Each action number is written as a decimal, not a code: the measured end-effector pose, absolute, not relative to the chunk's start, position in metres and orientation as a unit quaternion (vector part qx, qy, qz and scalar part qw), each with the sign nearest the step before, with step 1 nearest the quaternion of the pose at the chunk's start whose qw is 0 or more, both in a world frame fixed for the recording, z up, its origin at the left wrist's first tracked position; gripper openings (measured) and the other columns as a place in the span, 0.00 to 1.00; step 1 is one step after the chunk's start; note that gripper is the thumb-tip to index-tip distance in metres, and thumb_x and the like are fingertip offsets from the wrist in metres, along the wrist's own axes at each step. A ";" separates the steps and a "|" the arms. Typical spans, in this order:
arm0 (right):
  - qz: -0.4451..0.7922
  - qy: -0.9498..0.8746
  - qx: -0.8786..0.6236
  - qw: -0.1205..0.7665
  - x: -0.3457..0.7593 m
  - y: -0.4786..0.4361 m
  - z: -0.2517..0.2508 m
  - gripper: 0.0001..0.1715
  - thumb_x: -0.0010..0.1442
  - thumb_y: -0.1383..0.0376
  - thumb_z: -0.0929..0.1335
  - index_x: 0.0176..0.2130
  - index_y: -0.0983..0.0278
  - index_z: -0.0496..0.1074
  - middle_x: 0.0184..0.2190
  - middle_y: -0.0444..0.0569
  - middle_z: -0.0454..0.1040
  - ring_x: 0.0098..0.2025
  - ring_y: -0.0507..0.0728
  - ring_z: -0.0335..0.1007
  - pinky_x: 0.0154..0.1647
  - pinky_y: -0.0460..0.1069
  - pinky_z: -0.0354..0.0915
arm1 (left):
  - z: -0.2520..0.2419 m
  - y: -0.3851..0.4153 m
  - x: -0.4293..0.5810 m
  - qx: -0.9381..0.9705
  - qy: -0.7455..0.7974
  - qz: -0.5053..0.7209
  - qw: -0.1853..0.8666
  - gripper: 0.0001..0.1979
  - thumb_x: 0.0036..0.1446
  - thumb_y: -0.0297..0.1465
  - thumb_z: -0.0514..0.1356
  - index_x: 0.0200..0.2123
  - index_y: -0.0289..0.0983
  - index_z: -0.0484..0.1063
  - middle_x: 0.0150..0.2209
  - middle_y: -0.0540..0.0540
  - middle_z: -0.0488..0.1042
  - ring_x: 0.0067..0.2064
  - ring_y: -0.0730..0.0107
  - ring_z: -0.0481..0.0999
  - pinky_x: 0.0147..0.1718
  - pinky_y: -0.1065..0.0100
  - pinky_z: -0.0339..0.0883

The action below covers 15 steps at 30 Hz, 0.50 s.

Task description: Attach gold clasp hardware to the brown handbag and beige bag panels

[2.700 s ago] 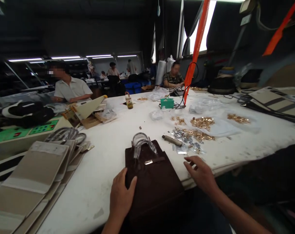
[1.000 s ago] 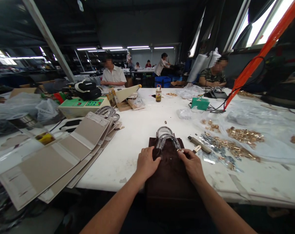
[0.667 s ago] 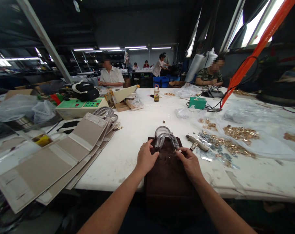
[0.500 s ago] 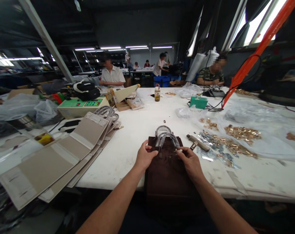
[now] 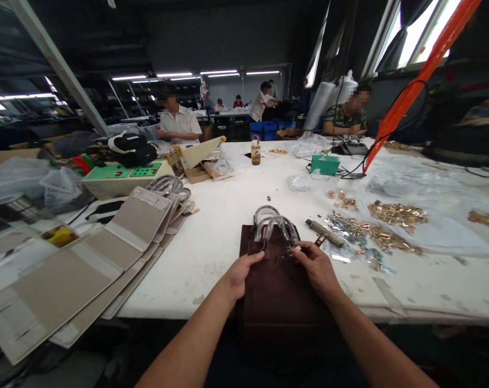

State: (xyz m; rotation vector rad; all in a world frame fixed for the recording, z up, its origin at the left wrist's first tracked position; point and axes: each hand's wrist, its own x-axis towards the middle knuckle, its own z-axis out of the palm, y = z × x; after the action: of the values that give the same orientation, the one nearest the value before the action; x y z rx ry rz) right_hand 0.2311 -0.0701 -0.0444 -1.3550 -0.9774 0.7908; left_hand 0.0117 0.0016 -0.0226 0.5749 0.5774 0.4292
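A dark brown handbag (image 5: 283,291) lies at the table's front edge, its wrapped handles (image 5: 274,223) pointing away from me. My left hand (image 5: 240,272) grips the bag's left side: the thumb lies on the front below the left handle base, and the other fingers are mostly hidden at the edge. My right hand (image 5: 315,264) is closed in a pinch at the right handle base, on a small metal fitting (image 5: 292,248) whose exact shape I cannot make out. A dark bar-shaped tool (image 5: 327,233) and a gold clasp piece (image 5: 320,238) lie just beyond this hand.
Gold and silver metal parts (image 5: 390,221) lie in piles on plastic at the right. Stacked beige bag panels (image 5: 78,275) cover the left side. Farther back are a green box (image 5: 324,165), a drink jar (image 5: 256,153) and a slanting orange pole (image 5: 414,97). Co-workers sit across the table.
My left hand has shifted down and closer along the bag's left side, its fingers now tucked from sight. The right hand keeps its pinch at the handle base. The view has moved slightly.
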 end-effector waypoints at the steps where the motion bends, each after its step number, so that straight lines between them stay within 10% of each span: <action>1: 0.340 -0.437 -0.594 0.583 0.233 -0.070 -0.043 0.26 0.57 0.45 0.74 0.45 0.62 0.78 0.31 0.45 0.77 0.33 0.58 0.72 0.37 0.51 0.66 | -0.027 0.004 0.012 0.257 0.276 0.201 0.904 0.20 0.62 0.36 0.62 0.51 0.27 0.76 0.44 0.32 0.83 0.50 0.48 0.83 0.55 0.53 0.72; 15: 0.247 -0.567 -0.671 0.410 0.237 -0.060 -0.019 0.16 0.60 0.51 0.70 0.41 0.57 0.80 0.38 0.46 0.82 0.40 0.62 0.76 0.45 0.55 0.67 | -0.042 0.005 0.014 0.225 0.270 0.257 0.900 0.16 0.65 0.32 0.60 0.49 0.26 0.77 0.43 0.32 0.83 0.49 0.49 0.83 0.55 0.53 0.73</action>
State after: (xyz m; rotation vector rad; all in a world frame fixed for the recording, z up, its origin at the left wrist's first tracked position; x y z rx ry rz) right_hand 0.2373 -0.0600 -0.0193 -1.6890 -1.4277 0.6227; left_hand 0.0139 0.0045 -0.0420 0.4659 0.5584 0.5315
